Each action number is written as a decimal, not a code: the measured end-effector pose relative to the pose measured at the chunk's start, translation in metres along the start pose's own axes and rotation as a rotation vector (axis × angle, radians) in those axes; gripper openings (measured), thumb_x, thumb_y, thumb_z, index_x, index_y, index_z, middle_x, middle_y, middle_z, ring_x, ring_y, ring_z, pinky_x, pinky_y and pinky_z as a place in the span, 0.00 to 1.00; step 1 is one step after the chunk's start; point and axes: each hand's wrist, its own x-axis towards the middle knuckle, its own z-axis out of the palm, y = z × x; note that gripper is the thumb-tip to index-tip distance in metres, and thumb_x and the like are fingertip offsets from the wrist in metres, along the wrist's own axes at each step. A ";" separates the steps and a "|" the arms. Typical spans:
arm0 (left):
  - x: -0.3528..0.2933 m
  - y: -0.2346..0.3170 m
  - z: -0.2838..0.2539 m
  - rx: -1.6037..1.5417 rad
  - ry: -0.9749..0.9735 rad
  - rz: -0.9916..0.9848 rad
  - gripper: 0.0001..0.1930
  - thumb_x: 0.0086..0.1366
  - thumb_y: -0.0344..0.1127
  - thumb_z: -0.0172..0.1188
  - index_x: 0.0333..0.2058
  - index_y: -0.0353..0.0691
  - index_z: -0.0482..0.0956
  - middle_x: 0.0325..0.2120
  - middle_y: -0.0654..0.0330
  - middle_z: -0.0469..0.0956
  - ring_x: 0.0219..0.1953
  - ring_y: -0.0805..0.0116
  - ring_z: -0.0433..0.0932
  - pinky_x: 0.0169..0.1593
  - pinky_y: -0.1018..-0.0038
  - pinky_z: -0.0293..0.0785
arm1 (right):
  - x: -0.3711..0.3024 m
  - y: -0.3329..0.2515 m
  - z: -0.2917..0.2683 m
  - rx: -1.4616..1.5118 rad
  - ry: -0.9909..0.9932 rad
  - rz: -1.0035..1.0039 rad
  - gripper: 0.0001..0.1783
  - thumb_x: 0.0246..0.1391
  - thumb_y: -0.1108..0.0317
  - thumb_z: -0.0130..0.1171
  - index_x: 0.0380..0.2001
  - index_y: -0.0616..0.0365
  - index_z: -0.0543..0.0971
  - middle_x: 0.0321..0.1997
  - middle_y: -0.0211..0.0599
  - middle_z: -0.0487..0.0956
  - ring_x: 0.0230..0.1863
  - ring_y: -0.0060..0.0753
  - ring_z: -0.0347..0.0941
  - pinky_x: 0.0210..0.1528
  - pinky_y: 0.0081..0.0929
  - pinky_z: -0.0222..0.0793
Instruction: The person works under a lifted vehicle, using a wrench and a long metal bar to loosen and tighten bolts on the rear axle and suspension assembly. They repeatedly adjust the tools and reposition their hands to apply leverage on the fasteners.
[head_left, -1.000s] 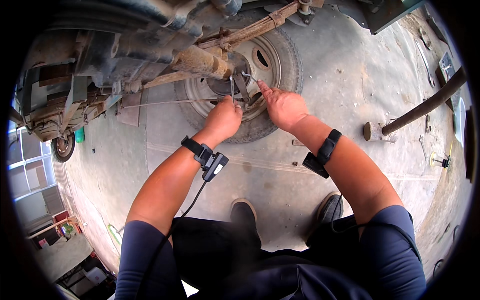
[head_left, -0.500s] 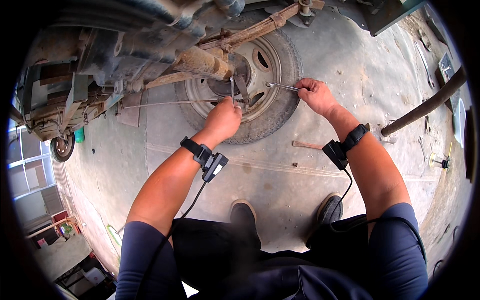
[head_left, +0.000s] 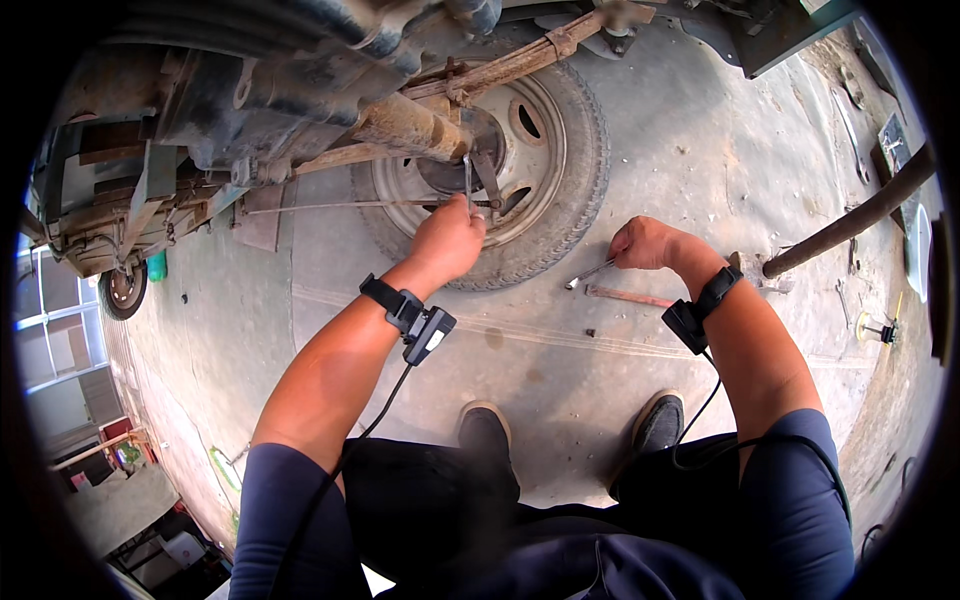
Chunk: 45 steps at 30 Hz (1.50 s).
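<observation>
My left hand (head_left: 448,242) is closed around a wrench (head_left: 467,178), whose upper end meets the rusty axle part (head_left: 420,130) beside the wheel hub. Behind it stands a wheel (head_left: 582,185) with a dusty tyre and a pale rim. A thin rod (head_left: 370,204) runs sideways to a small lever arm (head_left: 487,178) by the hub. Off to the right of the tyre, my right hand (head_left: 648,244) grips a second wrench (head_left: 592,273), its free end tilted down to the left. Just below that wrench lies a hammer (head_left: 630,295) on the concrete floor, its handle partly visible.
Leaf springs (head_left: 510,65) and frame parts of a vehicle fill the upper left. A dark pole (head_left: 850,220) slants in from the right. Beyond it lie several loose tools, including a wrench (head_left: 843,303), and a white basin (head_left: 919,248). My shoes (head_left: 659,425) stand on the floor below.
My right hand has drawn away from the wheel, moving down and slightly right with its wrench, now above the hammer. The left hand and its wrench have barely moved.
</observation>
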 end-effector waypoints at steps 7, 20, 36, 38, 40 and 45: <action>0.001 -0.006 0.003 0.018 0.024 0.029 0.16 0.69 0.41 0.50 0.43 0.31 0.72 0.41 0.38 0.79 0.46 0.39 0.78 0.50 0.52 0.72 | -0.016 -0.037 -0.054 0.170 -0.062 -0.006 0.11 0.46 0.64 0.65 0.32 0.56 0.87 0.24 0.31 0.82 0.27 0.23 0.78 0.34 0.24 0.73; 0.001 -0.004 0.001 0.017 -0.007 0.015 0.17 0.70 0.41 0.49 0.45 0.30 0.71 0.44 0.39 0.79 0.48 0.38 0.78 0.52 0.51 0.73 | 0.017 -0.119 -0.058 0.762 0.209 -0.143 0.20 0.65 0.49 0.58 0.30 0.54 0.79 0.24 0.24 0.75 0.24 0.21 0.69 0.30 0.21 0.67; 0.001 -0.011 0.004 0.011 0.055 0.035 0.14 0.68 0.39 0.51 0.43 0.33 0.73 0.38 0.38 0.80 0.44 0.37 0.78 0.47 0.53 0.73 | 0.116 -0.171 -0.035 0.556 0.460 0.180 0.21 0.60 0.53 0.59 0.32 0.64 0.82 0.23 0.42 0.82 0.23 0.40 0.79 0.31 0.36 0.74; 0.001 -0.012 0.003 0.020 0.044 0.019 0.14 0.68 0.40 0.51 0.43 0.33 0.73 0.38 0.38 0.79 0.44 0.37 0.77 0.48 0.52 0.72 | 0.111 -0.174 -0.037 0.563 0.454 0.165 0.19 0.61 0.55 0.60 0.35 0.64 0.79 0.18 0.39 0.77 0.15 0.33 0.71 0.19 0.35 0.66; 0.002 -0.009 0.005 0.018 0.037 0.026 0.15 0.68 0.40 0.51 0.43 0.33 0.73 0.38 0.38 0.79 0.44 0.37 0.77 0.48 0.52 0.72 | 0.114 -0.171 -0.033 0.592 0.503 0.124 0.19 0.61 0.55 0.61 0.34 0.64 0.79 0.18 0.38 0.77 0.14 0.33 0.71 0.19 0.34 0.66; 0.001 -0.006 0.003 0.023 0.027 0.039 0.15 0.68 0.40 0.51 0.44 0.32 0.73 0.38 0.38 0.79 0.44 0.37 0.77 0.48 0.52 0.72 | 0.116 -0.159 -0.025 0.807 0.475 0.091 0.15 0.61 0.59 0.59 0.32 0.62 0.76 0.21 0.33 0.75 0.15 0.29 0.68 0.16 0.32 0.61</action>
